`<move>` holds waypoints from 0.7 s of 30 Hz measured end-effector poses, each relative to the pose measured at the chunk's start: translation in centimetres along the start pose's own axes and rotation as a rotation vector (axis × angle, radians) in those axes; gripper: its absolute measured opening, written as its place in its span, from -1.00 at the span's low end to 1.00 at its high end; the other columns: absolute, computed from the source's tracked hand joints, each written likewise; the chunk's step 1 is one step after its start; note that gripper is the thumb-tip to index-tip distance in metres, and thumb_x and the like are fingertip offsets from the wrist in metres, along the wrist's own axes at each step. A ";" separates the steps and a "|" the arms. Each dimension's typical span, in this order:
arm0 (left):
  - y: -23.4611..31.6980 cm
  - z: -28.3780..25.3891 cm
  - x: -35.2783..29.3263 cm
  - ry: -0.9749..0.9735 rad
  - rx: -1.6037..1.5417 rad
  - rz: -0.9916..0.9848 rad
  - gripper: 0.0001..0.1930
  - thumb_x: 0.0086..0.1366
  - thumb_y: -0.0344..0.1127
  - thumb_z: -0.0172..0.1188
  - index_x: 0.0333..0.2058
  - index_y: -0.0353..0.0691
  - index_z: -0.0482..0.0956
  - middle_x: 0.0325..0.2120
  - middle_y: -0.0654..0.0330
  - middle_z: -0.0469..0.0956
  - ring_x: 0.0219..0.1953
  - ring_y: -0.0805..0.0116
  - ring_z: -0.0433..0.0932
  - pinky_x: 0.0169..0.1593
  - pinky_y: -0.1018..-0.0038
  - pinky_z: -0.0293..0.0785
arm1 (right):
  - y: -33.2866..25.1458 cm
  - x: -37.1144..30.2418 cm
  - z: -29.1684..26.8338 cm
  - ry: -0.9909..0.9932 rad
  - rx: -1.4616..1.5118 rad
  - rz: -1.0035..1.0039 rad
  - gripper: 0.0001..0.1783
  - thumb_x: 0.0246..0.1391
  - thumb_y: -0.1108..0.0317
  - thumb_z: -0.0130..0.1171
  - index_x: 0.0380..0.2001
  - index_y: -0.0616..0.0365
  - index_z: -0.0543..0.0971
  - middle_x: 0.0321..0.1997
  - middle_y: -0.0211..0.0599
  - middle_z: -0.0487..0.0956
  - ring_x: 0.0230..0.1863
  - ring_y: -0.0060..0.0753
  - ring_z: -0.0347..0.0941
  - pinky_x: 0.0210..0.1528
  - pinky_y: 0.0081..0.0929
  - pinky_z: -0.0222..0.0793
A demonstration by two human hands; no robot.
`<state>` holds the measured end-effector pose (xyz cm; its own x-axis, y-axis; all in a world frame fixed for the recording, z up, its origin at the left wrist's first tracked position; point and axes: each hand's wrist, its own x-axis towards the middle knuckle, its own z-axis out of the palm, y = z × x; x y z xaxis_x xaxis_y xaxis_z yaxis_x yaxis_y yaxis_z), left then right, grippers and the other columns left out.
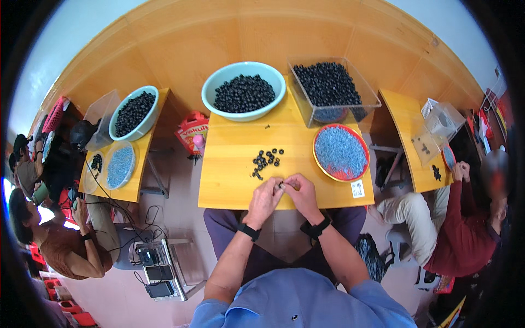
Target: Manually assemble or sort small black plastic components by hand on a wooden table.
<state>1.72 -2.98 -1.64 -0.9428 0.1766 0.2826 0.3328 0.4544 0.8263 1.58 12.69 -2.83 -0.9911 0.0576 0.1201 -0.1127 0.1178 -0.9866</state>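
Close to the near edge of the yellow table (229, 180), my left hand (262, 203) and my right hand (302, 195) meet with fingertips pinched together. A small black part (281, 186) shows at the left fingertips. Whatever the right fingertips pinch is too small and covered to make out. Just beyond my hands lies a loose group of small round black parts (263, 159), some with a hole in the middle. To the right of them stands a red bowl with a yellow rim (315, 158), filled with small blue-grey pin-like pieces (340, 152).
Farther back stand a light-blue basin (208, 98) and a clear plastic bin (306, 112), both heaped with black parts. A white label (357, 189) sticks to the right corner. People work at a left table (131, 188) and a right table (402, 131). Cables hang near a metal stool (183, 262).
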 end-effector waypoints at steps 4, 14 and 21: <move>0.3 -0.2 0.4 0.022 -0.096 -0.041 -0.73 0.26 -0.39 0.38 -0.07 -0.25 0.62 -0.52 0.08 0.54 -0.52 0.31 0.52 -0.35 0.40 0.52 | -0.5 0.1 0.0 0.004 0.194 0.046 -0.90 0.14 0.53 0.28 -0.29 0.29 0.56 -0.36 -0.40 0.63 -0.29 -0.65 0.54 -0.19 -0.60 0.47; 0.1 0.0 0.1 0.026 -0.051 0.009 -0.70 0.20 -0.50 0.39 -0.08 -0.31 0.61 -0.49 0.19 0.56 -0.48 0.44 0.52 -0.35 0.51 0.49 | -0.3 -0.4 -0.3 -0.028 0.042 0.062 -0.87 0.13 0.49 0.31 -0.30 0.29 0.56 -0.37 -0.37 0.65 -0.29 -0.64 0.55 -0.21 -0.58 0.47; 0.2 0.2 -0.1 0.056 0.015 0.074 -0.71 0.19 -0.51 0.36 -0.10 -0.25 0.58 -0.45 0.09 0.53 -0.44 0.18 0.57 -0.33 0.34 0.54 | -0.5 -0.2 0.4 0.013 -0.058 -0.022 -0.77 0.05 0.41 0.37 -0.29 0.29 0.56 -0.35 -0.25 0.68 -0.26 -0.48 0.62 -0.16 -0.50 0.52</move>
<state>1.84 -2.73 -1.60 -0.9148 0.1615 0.3701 0.4018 0.4546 0.7949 1.78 12.27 -2.37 -0.9873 0.0676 0.1437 -0.1299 0.1762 -0.9757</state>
